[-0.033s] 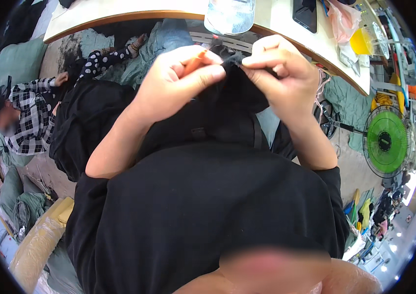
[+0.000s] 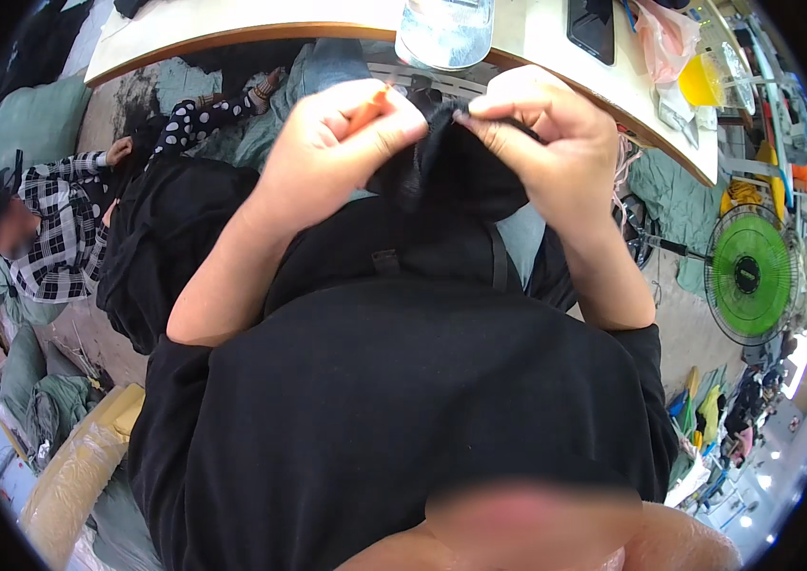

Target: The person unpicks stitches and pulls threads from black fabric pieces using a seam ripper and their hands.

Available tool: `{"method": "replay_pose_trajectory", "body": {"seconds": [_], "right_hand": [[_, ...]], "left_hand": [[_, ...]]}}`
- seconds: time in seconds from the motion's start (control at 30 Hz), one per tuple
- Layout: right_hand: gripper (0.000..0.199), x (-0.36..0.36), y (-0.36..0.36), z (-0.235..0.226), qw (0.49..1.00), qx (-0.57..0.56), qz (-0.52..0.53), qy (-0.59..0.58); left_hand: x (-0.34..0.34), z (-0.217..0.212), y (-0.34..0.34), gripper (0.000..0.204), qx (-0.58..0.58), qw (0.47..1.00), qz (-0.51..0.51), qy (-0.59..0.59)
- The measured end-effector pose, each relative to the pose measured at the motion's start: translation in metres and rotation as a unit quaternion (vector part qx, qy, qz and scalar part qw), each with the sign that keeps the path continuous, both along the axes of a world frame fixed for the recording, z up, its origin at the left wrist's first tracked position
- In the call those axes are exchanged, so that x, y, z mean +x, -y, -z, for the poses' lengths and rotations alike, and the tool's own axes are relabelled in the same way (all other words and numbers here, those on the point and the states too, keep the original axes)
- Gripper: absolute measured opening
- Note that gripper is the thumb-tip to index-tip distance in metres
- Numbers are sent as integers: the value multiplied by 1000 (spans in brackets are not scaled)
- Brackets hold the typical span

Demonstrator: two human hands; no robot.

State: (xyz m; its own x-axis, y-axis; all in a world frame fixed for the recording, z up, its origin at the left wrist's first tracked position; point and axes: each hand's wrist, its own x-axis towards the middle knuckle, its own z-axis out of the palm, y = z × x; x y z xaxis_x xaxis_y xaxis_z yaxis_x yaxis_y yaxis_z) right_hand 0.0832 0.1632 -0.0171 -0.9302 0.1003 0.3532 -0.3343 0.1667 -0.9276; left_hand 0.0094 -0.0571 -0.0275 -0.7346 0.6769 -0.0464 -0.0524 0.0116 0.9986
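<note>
Both hands are raised in front of my chest, working a piece of black fabric (image 2: 442, 171) that bunches up from my lap. My left hand (image 2: 342, 143) is closed in a fist around a small orange tool (image 2: 370, 107), whose tip pokes out by the thumb against the fabric's top edge. My right hand (image 2: 546, 143) pinches the same top edge between thumb and fingers, right next to the left. The two hands almost touch. What lies under the fabric is hidden.
A pale table (image 2: 232, 29) curves across the top with a clear plastic container (image 2: 446, 29), a dark phone (image 2: 592, 29) and a pink bag (image 2: 665, 38). A green fan (image 2: 751, 276) stands right. A person in a checked shirt (image 2: 51, 238) sits on the floor left, beside a black fabric pile (image 2: 156, 247).
</note>
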Motion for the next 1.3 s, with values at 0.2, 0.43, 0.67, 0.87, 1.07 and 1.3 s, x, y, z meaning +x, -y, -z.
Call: {"method": "replay_pose_trajectory", "body": {"seconds": [0.2, 0.43, 0.67, 0.87, 1.07, 1.3], "right_hand": [[16, -26, -41, -11, 988, 54, 8, 147], [15, -32, -38, -18, 992, 13, -24, 122], [12, -30, -48, -24, 976, -99, -53, 188], [12, -32, -39, -15, 963, -155, -93, 201], [10, -33, -32, -18, 954, -177, -95, 224], [19, -38, -51, -17, 985, 95, -31, 139]], "left_hand": [[-52, -3, 2, 15, 143, 978, -127, 78], [-61, 20, 4, 12, 162, 948, -243, 130], [-112, 46, 96, 22, 395, 803, -378, 237], [-35, 30, 19, 21, 184, 967, -173, -24], [-8, 15, -23, 24, 16, 983, -84, -163], [-42, 0, -21, 14, 7, 984, -130, -123]]}}
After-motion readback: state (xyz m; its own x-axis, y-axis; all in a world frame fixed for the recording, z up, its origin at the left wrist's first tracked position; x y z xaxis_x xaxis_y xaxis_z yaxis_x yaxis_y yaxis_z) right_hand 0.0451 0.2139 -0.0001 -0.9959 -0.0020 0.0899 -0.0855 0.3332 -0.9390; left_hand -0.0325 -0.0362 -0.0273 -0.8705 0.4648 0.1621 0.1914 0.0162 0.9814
